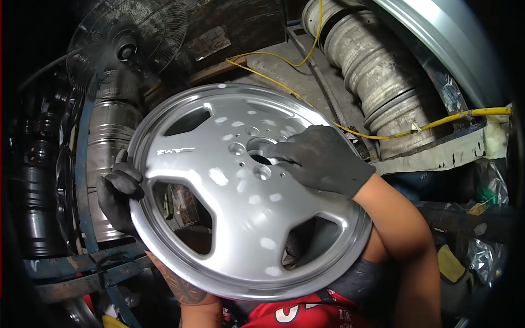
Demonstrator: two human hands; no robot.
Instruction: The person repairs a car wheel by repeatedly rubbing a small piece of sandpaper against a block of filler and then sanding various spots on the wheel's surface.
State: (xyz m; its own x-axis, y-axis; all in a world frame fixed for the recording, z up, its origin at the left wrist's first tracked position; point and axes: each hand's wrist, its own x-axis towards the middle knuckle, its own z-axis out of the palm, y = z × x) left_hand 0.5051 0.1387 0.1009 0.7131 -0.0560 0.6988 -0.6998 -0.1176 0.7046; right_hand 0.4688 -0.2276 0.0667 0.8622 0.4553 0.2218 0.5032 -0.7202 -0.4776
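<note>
A silver alloy wheel rim [235, 213] is tilted up in front of my body, its face towards me. Pale patches dot the face, and small raised lettering sits at its left. My left hand [123, 188], in a dark grey glove, grips the outer lip at the left, with the fingers curled over the edge. My right hand [322, 161], gloved the same way, lies over the right side of the hub. Its index finger stretches out to the centre bore [261, 150]; the other fingers are partly hidden beneath the hand. Bolt holes ring the bore.
A fan [127, 52] stands at the upper left. Stacked metal rims [377, 65] lie at the upper right, and more rims [112, 142] are stacked at left beside a blue metal frame [87, 180]. A yellow hose [415, 130] runs behind the wheel.
</note>
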